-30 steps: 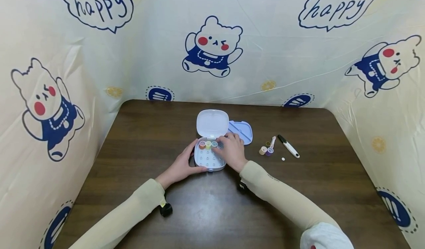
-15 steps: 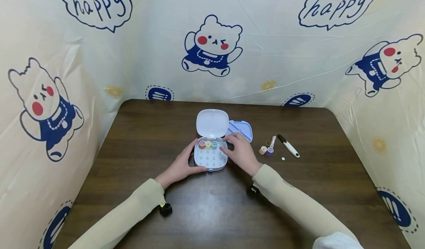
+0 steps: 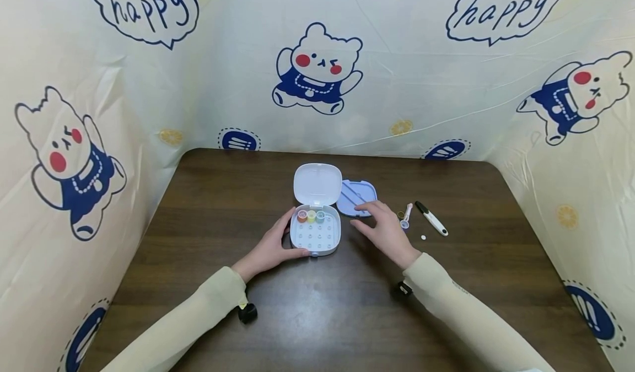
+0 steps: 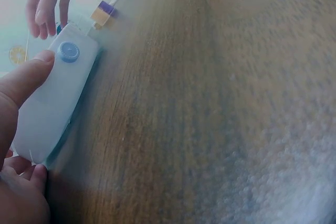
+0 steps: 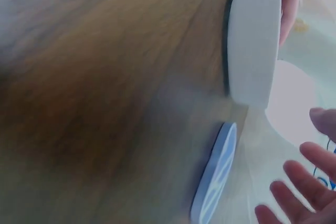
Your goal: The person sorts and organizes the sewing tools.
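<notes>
A white box [image 3: 322, 240] with rows of small pegs stands on the table, its hinged lid [image 3: 317, 183] raised at the back. Three small spools, orange-red [image 3: 302, 216], yellow [image 3: 311, 216] and light blue [image 3: 320, 216], fill part of the back row. My left hand [image 3: 268, 248] grips the box at its left side, thumb [image 4: 31, 74] on the front wall beside the round blue catch [image 4: 69, 52]. To the right, my right hand [image 3: 387, 231] hovers with fingers spread and nothing in it, near the blue tray [image 3: 358, 197].
Right of that hand lie a purple-rimmed spool [image 3: 404, 225], a pink-and-white slim piece [image 3: 408, 212], a tiny white disc [image 3: 423, 237] and a black-and-white pen-shaped tool [image 3: 431, 218]. A printed curtain [image 3: 317, 129] surrounds the brown table [image 3: 223, 195] at the back and sides.
My right hand has drawn away from the box's back row toward the right, uncovering the peg at its right end and the blue tray. The left hand has stayed on the box.
</notes>
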The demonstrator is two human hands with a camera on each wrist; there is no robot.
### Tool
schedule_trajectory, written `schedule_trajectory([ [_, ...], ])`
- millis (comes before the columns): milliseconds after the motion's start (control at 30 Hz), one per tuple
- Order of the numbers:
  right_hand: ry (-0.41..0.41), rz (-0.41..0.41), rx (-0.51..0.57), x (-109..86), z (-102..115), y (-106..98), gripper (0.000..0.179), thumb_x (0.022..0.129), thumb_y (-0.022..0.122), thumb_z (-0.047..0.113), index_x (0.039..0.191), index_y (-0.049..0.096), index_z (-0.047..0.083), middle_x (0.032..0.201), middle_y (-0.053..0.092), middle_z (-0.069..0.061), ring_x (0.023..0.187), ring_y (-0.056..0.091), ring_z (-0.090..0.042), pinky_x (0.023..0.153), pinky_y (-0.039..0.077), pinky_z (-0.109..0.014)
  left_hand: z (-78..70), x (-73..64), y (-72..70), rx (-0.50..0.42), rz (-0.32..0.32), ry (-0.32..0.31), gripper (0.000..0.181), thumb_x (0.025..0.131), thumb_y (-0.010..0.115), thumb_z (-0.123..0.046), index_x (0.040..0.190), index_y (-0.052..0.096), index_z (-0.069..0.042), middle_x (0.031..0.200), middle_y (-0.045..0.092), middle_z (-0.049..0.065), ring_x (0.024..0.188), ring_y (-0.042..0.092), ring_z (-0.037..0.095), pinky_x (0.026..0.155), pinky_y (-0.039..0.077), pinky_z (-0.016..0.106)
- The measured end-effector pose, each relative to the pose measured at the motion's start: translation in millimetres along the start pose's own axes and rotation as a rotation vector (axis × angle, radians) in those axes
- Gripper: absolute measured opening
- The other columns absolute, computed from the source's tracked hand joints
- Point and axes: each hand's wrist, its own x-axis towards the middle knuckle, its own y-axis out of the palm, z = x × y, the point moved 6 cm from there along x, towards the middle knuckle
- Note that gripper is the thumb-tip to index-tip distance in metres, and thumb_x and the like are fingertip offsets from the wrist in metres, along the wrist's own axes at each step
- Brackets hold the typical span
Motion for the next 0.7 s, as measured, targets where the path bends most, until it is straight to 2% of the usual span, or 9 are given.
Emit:
schedule_trajectory([
  [167, 0.002, 0.011, 0.009, -12.0, -11, -7, 0.040, 0.094, 0.080, 0.024, 0.128, 0.071, 0.006, 0.126, 0.069, -0.010, 0.121, 0.061, -0.029, 0.105, 0.052, -0.050, -0.3, -0.5, 0.0, 0.002, 0.001, -0.004, 0.117, 0.083, 0.090, -0.039, 0.168, 0.014, -0.015, 0.170, 0.024, 0.011, 0.152, 0.035, 0.030, 0.124, 0.032, 0.048],
  [333, -0.048, -0.019, 0.028, -22.8, -19, -17, 0.040, 0.092, 0.082, 0.018, 0.127, 0.070, 0.003, 0.124, 0.069, -0.012, 0.116, 0.063, -0.032, 0.095, 0.058, -0.051, -0.6, -0.7, -0.2, -0.001, 0.000, -0.010, 0.117, 0.083, 0.090, -0.040, 0.168, 0.015, -0.015, 0.170, 0.024, 0.012, 0.152, 0.035, 0.031, 0.124, 0.032, 0.049],
  [433, -0.077, -0.051, 0.019, -27.7, -25, -23, 0.038, 0.091, 0.083, 0.015, 0.125, 0.071, 0.003, 0.121, 0.070, -0.015, 0.105, 0.066, -0.034, 0.088, 0.059, -0.051, -0.8, -0.8, -0.5, 0.003, 0.001, -0.009, 0.117, 0.082, 0.090, -0.042, 0.168, 0.015, -0.015, 0.170, 0.024, 0.012, 0.152, 0.035, 0.031, 0.124, 0.031, 0.049],
  [567, -0.087, -0.077, -0.016, -33.6, -34, -30, 0.036, 0.091, 0.083, 0.013, 0.124, 0.071, 0.006, 0.119, 0.070, -0.015, 0.095, 0.065, -0.032, 0.085, 0.057, -0.051, -1.5, -1.1, -0.7, 0.005, 0.002, -0.007, 0.118, 0.082, 0.090, -0.041, 0.168, 0.015, -0.014, 0.170, 0.024, 0.012, 0.152, 0.035, 0.030, 0.124, 0.032, 0.048],
  [700, -0.095, -0.090, -0.041, -40.2, -44, -37, 0.038, 0.089, 0.085, 0.013, 0.123, 0.072, 0.006, 0.118, 0.071, -0.014, 0.107, 0.063, -0.031, 0.092, 0.055, -0.051, -1.9, -1.8, -0.2, 0.003, 0.002, -0.012, 0.118, 0.082, 0.090, -0.042, 0.168, 0.015, -0.014, 0.170, 0.024, 0.011, 0.152, 0.034, 0.030, 0.124, 0.032, 0.048],
])
